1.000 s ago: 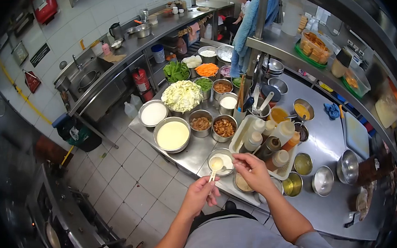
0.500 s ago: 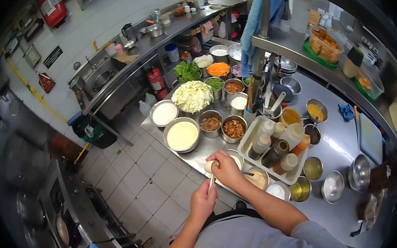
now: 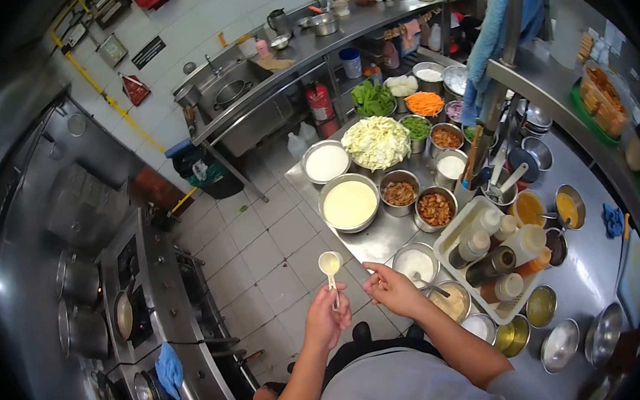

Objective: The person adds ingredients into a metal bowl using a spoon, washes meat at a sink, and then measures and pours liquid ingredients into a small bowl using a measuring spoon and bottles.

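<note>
My left hand (image 3: 326,320) is closed round the handle of a small off-white measuring scoop (image 3: 330,263). The scoop is held up over the floor, left of the steel table, and its bowl looks pale yellow inside; I cannot tell how much is in it. Apart from it, my right hand (image 3: 392,290) holds nothing, with its fingers loosely spread near the table's front edge. Beside the right hand stand a bowl of white powder (image 3: 416,260) and a bowl of beige powder (image 3: 452,300), with a spoon handle lying across them.
On the steel table (image 3: 354,248) stand a bowl of pale yellow liquid (image 3: 349,203), chopped cabbage (image 3: 376,143), cooked meat (image 3: 435,209) and a basket of squeeze bottles (image 3: 451,238). At left is a stove (image 3: 165,317) with a frying pan (image 3: 124,317). A shelf post (image 3: 511,27) rises at right.
My right hand has let go of the scoop and moved right with its fingers apart. The scoop now stands upright in my left hand. The view has swung left.
</note>
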Demonstrator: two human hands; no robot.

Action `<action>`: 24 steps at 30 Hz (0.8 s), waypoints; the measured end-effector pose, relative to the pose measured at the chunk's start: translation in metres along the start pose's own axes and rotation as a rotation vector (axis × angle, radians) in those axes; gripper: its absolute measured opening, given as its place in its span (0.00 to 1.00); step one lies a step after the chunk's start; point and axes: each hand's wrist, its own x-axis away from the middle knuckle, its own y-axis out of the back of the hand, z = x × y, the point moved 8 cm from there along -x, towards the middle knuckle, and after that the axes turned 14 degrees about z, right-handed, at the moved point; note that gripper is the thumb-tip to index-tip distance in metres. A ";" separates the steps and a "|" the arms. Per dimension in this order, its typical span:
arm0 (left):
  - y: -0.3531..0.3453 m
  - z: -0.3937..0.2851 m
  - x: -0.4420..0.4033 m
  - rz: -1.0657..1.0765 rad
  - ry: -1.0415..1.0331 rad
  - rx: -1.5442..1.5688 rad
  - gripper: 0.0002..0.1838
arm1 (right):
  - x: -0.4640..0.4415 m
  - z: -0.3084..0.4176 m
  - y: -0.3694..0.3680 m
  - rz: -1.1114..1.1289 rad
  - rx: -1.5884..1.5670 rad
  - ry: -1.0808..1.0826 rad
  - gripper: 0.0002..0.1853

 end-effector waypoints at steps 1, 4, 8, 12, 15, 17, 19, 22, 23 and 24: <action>0.002 0.003 0.001 0.038 -0.020 0.216 0.14 | -0.003 -0.003 0.000 0.017 -0.010 -0.005 0.16; 0.014 0.015 0.000 0.133 0.010 0.669 0.14 | -0.018 -0.012 -0.014 0.182 -0.062 -0.037 0.26; 0.038 0.021 -0.011 0.227 0.061 0.784 0.14 | -0.038 0.004 -0.020 0.113 -0.060 0.037 0.28; 0.077 0.032 -0.030 0.314 0.242 0.597 0.14 | -0.084 0.003 -0.030 0.067 0.009 0.063 0.34; 0.115 0.009 -0.052 0.337 0.287 0.437 0.15 | -0.141 -0.001 -0.047 0.145 -0.122 0.136 0.32; 0.149 -0.023 -0.071 0.332 0.250 0.296 0.17 | -0.183 0.002 -0.059 0.153 0.057 -0.028 0.29; 0.197 -0.052 -0.088 0.355 0.211 0.327 0.17 | -0.232 0.012 -0.081 0.181 0.117 -0.042 0.27; 0.257 -0.099 -0.084 0.256 0.177 0.352 0.18 | -0.295 0.027 -0.130 0.247 0.201 -0.096 0.25; 0.277 -0.114 -0.083 0.237 0.188 0.294 0.17 | -0.315 0.029 -0.144 0.278 0.208 -0.069 0.26; 0.306 -0.145 -0.090 0.226 0.188 0.232 0.15 | -0.352 0.036 -0.162 0.307 0.225 -0.033 0.27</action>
